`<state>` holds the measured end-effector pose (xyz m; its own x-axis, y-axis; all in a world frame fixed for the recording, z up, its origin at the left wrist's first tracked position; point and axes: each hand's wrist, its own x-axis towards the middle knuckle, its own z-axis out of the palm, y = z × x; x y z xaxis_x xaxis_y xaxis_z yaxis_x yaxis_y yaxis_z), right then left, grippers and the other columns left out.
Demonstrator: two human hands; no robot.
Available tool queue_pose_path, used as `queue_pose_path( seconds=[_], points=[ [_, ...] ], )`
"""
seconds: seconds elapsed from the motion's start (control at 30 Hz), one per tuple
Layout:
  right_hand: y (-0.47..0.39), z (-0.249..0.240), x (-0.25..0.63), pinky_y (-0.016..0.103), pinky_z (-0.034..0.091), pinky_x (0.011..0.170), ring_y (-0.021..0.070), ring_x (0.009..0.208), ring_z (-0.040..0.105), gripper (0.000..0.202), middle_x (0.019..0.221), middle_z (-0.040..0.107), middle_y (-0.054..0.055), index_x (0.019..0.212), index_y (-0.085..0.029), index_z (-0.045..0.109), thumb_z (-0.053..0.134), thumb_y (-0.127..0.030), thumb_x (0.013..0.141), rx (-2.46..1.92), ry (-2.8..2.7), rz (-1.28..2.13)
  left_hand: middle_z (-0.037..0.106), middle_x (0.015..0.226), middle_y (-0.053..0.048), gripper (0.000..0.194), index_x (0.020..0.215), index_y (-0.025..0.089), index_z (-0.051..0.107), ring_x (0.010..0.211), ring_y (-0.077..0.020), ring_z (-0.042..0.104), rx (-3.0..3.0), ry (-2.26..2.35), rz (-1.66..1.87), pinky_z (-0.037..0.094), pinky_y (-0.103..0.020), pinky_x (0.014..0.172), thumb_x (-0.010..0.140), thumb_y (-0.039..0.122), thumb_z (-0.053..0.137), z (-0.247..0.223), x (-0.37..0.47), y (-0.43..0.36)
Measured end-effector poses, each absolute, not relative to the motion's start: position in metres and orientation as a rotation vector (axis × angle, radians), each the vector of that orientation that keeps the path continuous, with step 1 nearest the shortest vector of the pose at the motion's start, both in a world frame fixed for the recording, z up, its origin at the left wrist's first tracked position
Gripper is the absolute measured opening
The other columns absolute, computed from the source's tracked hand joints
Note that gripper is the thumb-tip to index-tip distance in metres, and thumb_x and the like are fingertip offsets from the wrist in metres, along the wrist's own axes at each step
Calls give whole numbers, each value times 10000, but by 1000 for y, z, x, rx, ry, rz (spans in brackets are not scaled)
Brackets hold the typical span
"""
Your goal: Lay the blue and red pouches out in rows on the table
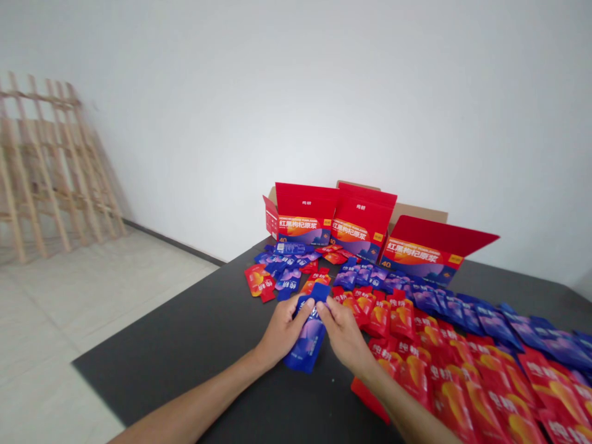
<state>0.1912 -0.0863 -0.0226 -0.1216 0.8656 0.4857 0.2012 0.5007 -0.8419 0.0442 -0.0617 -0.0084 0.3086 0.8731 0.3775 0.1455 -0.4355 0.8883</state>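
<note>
Over the dark table (203,345), a blue pouch (306,345) is held between both hands near its upper end. My left hand (285,327) grips its left side, thumb on the front. On its right side, my right hand (341,328) pinches it with the thumb also on the front. Just beyond the hands lies a loose mix of blue pouches (289,279) and red pouches (259,280). Rows of red pouches (456,401) spread to the right of my right hand, with a row of blue pouches (499,324) behind them.
Three open red boxes, a left one (303,229), a middle one (358,231) and a right one (423,256), stand at the table's back by the white wall (208,111). A wooden rack (50,166) leans at the far left above the tiled floor (55,308).
</note>
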Motion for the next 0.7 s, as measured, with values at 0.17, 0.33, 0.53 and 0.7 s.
queue_pose_path(
  seconds=[0.17,0.33,0.53,0.7],
  points=[
    [-86,-25,187,194,330,523,119,587,412,435,649,429,-9,710,-149,458,393,-480,985,-964,-1535,752,558,647,29,324,688,157,558,624,-94,486,1920,928,1196,363,-184,611,891,385,450,-10,44,-64],
    [-87,-12,193,234,426,786,164,825,517,234,886,546,13,963,-174,556,492,-398,947,-854,-1651,848,590,675,22,310,705,158,577,643,-100,521,1936,955,1222,377,-184,629,892,371,452,-13,44,-63],
    [-88,-12,195,220,437,679,161,741,506,317,816,542,11,908,-158,554,538,-474,905,-818,-1622,990,634,758,7,307,796,156,624,737,-125,563,1842,928,1185,417,-203,709,881,405,466,-12,46,-60],
    [-86,-20,192,197,379,564,133,633,448,475,678,454,2,712,-147,453,409,-549,961,-894,-1517,902,612,733,15,305,810,140,620,712,-120,544,1671,783,1033,431,-200,672,826,438,556,-11,47,-57]
  ],
)
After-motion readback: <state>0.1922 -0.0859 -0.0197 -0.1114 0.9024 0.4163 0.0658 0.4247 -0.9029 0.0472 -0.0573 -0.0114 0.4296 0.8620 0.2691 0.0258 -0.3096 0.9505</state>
